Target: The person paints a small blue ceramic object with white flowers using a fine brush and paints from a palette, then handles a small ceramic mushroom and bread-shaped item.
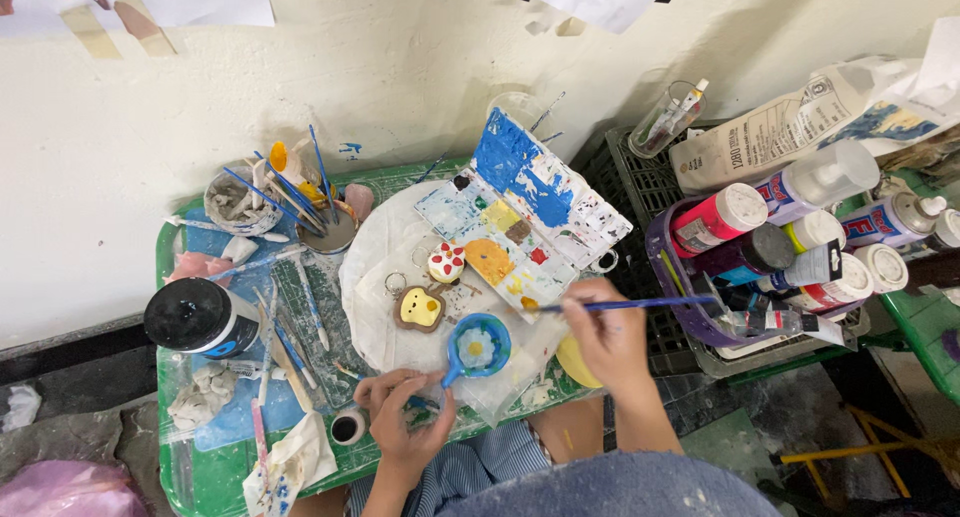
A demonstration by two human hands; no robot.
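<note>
Painting a small blue pan-shaped clay charm

Your left hand [405, 417] pinches the charm [478, 347] by its handle at 6 o'clock on the tabletop [200, 477]; your right hand [608, 337] grips a thin blue paintbrush [630, 304], tip on the paint-smeared palette [520, 217]; blue rim done, centre unfinished.

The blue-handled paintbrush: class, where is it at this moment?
In the head view, the paintbrush is in the right hand, right of centre, its tip at the paint palette.

Head view — steeply down, close
</note>
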